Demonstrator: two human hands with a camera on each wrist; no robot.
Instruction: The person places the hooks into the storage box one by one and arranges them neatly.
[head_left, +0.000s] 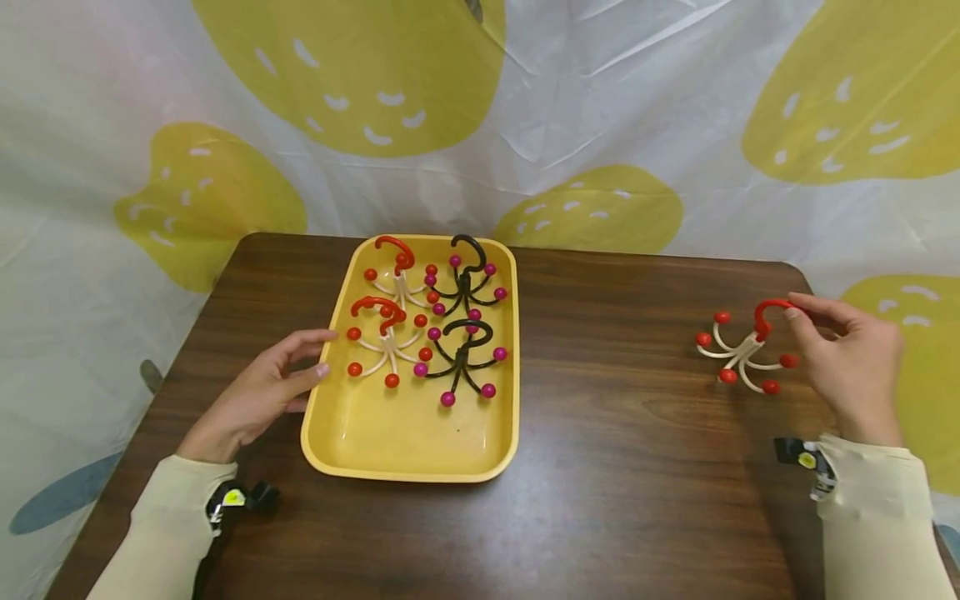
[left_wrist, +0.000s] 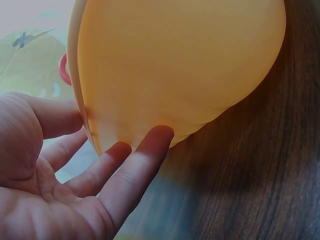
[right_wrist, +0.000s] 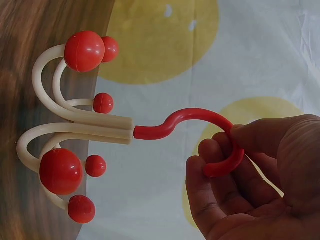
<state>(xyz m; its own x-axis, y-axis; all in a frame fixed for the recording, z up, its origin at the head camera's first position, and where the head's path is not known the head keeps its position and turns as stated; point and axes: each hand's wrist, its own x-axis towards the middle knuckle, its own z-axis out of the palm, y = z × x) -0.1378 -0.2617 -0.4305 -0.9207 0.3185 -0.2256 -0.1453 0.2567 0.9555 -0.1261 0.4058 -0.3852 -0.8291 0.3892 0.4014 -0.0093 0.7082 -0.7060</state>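
My right hand [head_left: 855, 362] pinches the red hook of a multi-armed hanger [head_left: 748, 346] between thumb and fingers, off to the tray's right. Cream arms curve from this hanger's stem, tipped with red balls [right_wrist: 82, 51]. At the left, my left hand [head_left: 258, 392] touches the side of a yellow tray [head_left: 412, 442]. Its thumb is at the rim and its fairly straight fingers [left_wrist: 157, 140] lie against the outer wall. Inside the tray sit two cream hangers with red hooks [head_left: 387, 343] and two black hangers with magenta balls [head_left: 462, 358].
The tray stands on a dark brown wooden table [head_left: 630, 500], left of its middle. Behind the table hangs a pale curtain [head_left: 585, 92] with large yellow fruit shapes, close to the table's back edge.
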